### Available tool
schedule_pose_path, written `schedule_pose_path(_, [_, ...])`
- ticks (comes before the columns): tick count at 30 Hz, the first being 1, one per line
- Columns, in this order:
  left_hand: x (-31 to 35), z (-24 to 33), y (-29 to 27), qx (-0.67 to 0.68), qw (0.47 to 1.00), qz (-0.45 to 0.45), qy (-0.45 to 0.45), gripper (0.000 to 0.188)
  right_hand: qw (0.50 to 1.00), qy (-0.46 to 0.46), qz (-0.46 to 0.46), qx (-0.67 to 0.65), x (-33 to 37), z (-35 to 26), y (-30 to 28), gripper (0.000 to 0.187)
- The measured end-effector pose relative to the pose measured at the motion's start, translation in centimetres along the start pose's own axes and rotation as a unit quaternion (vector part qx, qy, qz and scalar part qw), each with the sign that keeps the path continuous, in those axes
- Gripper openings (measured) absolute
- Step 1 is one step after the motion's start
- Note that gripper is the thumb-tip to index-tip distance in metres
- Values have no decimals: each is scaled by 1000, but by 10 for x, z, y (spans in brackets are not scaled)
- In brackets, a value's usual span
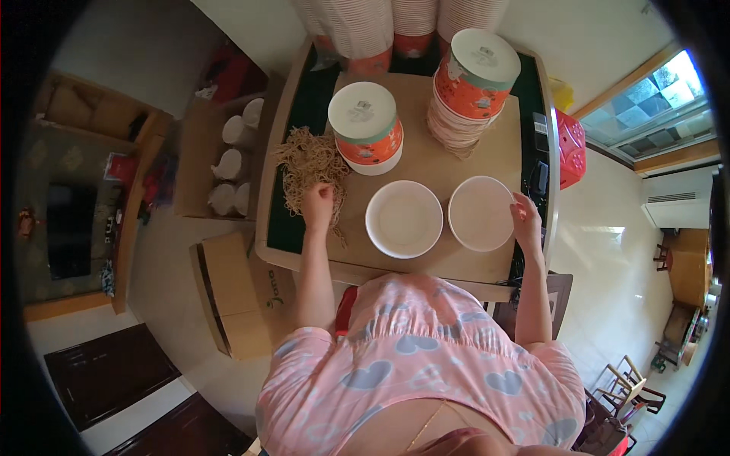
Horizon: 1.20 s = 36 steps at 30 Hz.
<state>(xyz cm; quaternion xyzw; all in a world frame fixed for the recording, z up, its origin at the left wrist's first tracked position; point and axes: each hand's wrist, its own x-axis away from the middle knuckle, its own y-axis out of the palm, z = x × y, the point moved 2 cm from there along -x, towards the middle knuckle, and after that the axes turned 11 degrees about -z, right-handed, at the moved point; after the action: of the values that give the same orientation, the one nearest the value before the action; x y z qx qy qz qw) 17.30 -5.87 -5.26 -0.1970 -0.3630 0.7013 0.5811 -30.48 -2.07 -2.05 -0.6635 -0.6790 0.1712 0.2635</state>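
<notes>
Two white round paper tubs (404, 219) stand mouth up, side by side, on the cardboard-covered table in front of me. The right-hand tub (482, 213) has my right hand (526, 219) at its right rim, fingers curled against the edge. A tangled heap of tan cords (312, 163) lies at the table's left. My left hand (318, 207) rests at its near side, fingers closed on some of the cords. Behind are an upturned orange and white tub (369, 148) on a white one, and a taller upturned stack (475, 80) with cords bunched about its lower part.
Tall stacks of tubs (353, 34) line the table's far edge. A carton (199, 182) of white tubs stands left, with a flattened cardboard box (236, 296) below it. A pink plastic stool (570, 148) is beyond the table's right edge, near small dark devices (540, 175).
</notes>
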Motion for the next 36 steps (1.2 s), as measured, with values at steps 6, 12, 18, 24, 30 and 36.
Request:
schedule_pose_path(6, [-32, -29, -6, -123, 991, -17, -47, 15, 998, -30, 42, -38, 11, -9, -9, 23])
schedule_pose_path(12, [-45, -27, -2, -121, 988, -89, -41, 12, 997, -48, 52, -12, 18, -25, -16, 22])
schedule_pose_path(18, [-51, -1, -22, -101, 992, -67, 27, 12, 997, -37, 53, -52, 21, -33, -17, 21])
schedule_pose_path(24, [-53, -41, 24, -203, 974, -78, 57, 9, 993, -101, 44, -52, 18, -62, 0, 22])
schedule_pose_path(30, [-66, -14, -24, 94, 995, 3, -42, 20, 993, -91, 56, -44, 31, -63, -11, 21])
schedule_pose_path(36, [-57, -2, -47, 152, 988, -14, -22, 17, 993, -87, 36, -74, 34, -76, -2, 21])
